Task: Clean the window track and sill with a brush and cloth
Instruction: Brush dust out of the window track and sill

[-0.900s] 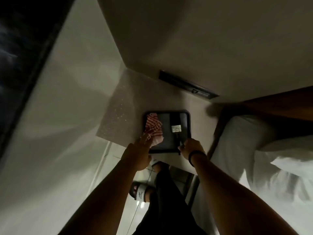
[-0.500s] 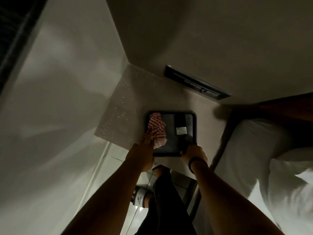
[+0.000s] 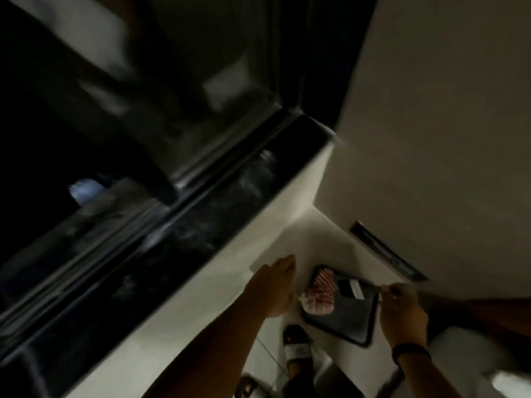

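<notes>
head view: left hand (image 3: 273, 285) empty, red-striped cloth (image 3: 321, 294) lying in dark tray (image 3: 356, 323).

— What fills the upper left of the frame?
— A dark window (image 3: 161, 90), blurred; its black frame (image 3: 324, 70) runs up the top centre; the glass shows faint reflections.
— And to the right?
— A pale wall (image 3: 448, 124), dimly lit; a dark slot-like fitting (image 3: 385, 251) sits low on it.
— Lower down?
— A light tiled floor (image 3: 270, 351) at bottom centre; white bedding (image 3: 488, 366) at the lower right corner.
</notes>
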